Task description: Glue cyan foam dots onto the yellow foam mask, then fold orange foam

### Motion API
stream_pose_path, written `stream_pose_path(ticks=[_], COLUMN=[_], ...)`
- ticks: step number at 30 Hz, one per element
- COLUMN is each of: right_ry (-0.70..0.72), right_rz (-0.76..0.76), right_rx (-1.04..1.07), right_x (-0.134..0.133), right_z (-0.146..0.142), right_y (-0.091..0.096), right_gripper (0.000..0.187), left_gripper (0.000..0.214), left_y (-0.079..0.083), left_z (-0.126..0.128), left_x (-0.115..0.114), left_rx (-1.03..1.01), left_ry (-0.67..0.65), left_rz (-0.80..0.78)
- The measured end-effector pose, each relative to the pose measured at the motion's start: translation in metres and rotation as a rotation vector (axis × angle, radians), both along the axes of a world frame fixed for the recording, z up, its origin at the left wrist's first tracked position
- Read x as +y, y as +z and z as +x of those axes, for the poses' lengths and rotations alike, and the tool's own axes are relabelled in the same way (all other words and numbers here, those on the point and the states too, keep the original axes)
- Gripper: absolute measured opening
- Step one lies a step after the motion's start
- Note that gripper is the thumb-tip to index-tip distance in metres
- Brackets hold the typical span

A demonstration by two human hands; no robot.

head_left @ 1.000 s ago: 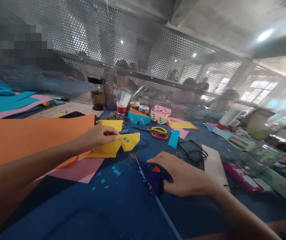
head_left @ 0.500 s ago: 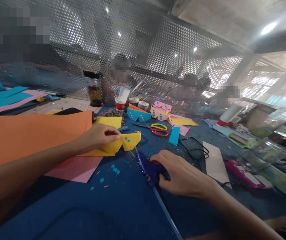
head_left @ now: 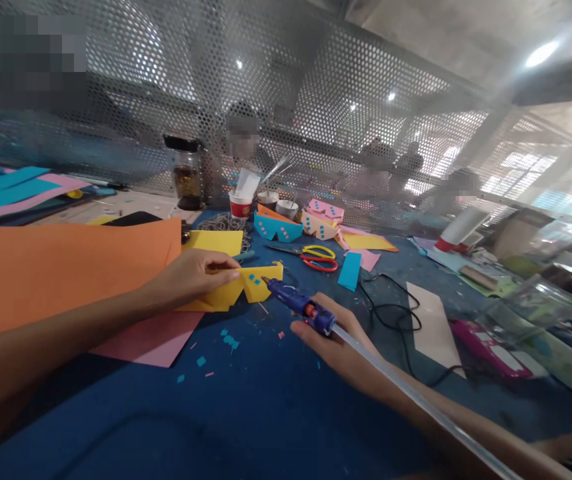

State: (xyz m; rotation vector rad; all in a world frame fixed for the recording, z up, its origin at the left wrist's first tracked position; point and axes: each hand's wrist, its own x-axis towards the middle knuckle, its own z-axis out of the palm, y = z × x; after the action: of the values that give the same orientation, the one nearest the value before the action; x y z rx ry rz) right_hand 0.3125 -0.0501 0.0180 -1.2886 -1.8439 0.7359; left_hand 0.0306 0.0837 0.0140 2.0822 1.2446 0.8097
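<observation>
My left hand pinches the upper edge of yellow paper glasses, closed on them above the blue table. Small blue squares are stuck on the front of the glasses. My right hand is wrapped round a blue hot glue gun with a long clear glue stick out of its back. The nozzle points left at the front of the glasses, close to the blue squares; whether it touches cannot be made out. Blue paper bits lie scattered below.
Scissors and a blue paper strip lie behind my right hand. Finished-looking blue paper glasses stand near paper cups. A black cord loops at right. Orange paper covers the left; a lidded jar stands behind.
My right hand has turned the glue gun over and raised it, bringing the nozzle from below the glasses' edge up to their front. My left hand stays nearly still.
</observation>
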Motion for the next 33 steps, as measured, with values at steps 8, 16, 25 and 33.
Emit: stream_pose_path(ticks=[8,16,25,33], right_ry=[-0.035,0.022,0.022,0.034], right_rz=[0.015,0.142,0.094,0.120], right_rx=[0.036,-0.052,-0.117,-0.149], right_x=[0.003,0.004,0.005,0.007], right_z=[-0.005,-0.004,-0.004,-0.003], right_y=[-0.006,-0.012,-0.016,-0.017], right_gripper=[0.024,0.029,0.028,0.027], left_gripper=[0.038,0.035,0.035,0.034], left_y=[-0.008,-0.006,-0.005,-0.005], left_z=[-0.003,0.000,0.000,0.001], left_x=[-0.005,-0.006,-0.006,-0.007], left_rx=[-0.035,-0.037,-0.041,-0.070], left_ry=[0.067,0.090,0.087,0.062], left_rz=[0.056,0.078,0.090,0.082])
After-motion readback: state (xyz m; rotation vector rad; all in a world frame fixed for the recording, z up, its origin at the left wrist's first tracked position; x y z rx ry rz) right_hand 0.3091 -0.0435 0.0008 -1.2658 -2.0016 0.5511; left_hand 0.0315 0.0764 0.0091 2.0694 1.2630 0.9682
